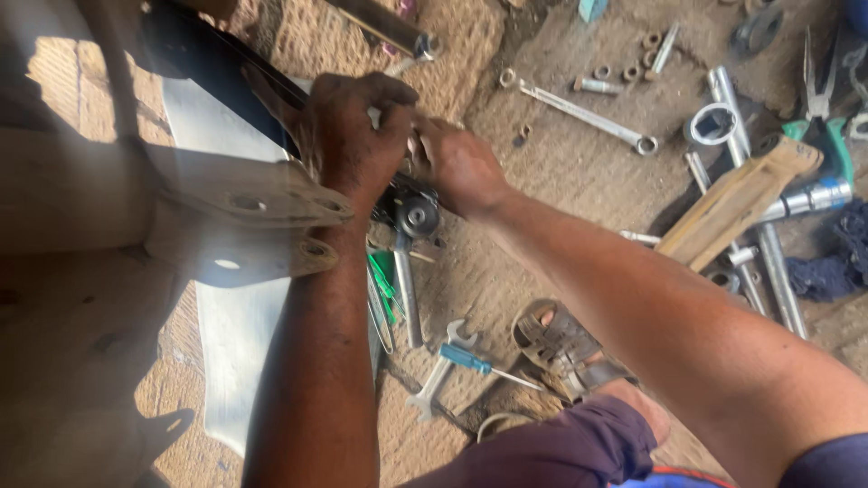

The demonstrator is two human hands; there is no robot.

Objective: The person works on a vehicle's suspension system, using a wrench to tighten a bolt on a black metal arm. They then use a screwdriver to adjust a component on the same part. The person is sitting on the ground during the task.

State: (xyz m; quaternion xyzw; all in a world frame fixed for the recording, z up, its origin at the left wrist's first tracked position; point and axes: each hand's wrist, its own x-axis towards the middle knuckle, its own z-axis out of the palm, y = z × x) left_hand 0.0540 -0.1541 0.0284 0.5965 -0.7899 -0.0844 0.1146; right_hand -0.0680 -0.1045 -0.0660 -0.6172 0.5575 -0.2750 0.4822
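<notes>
Head cam looks straight down at both hands bunched over a small black metal fitting (414, 215) with a round bolt head, sitting at the edge of a pale metal bracket (258, 212). Left hand (353, 145) is curled over the top of it, fingers closed on something I can't make out. Right hand (457, 163) comes in from the right, fingers pinched tight against the left ones, also hiding what it grips. The fitting lies just on the near side of both hands, about equally close to each, and a steel bar (407, 289) runs from it toward the viewer. Ring spanner (579, 110), blue-handled screwdriver (470, 360) and wooden-handled hammer (737, 203) lie on the dirt to the right.
</notes>
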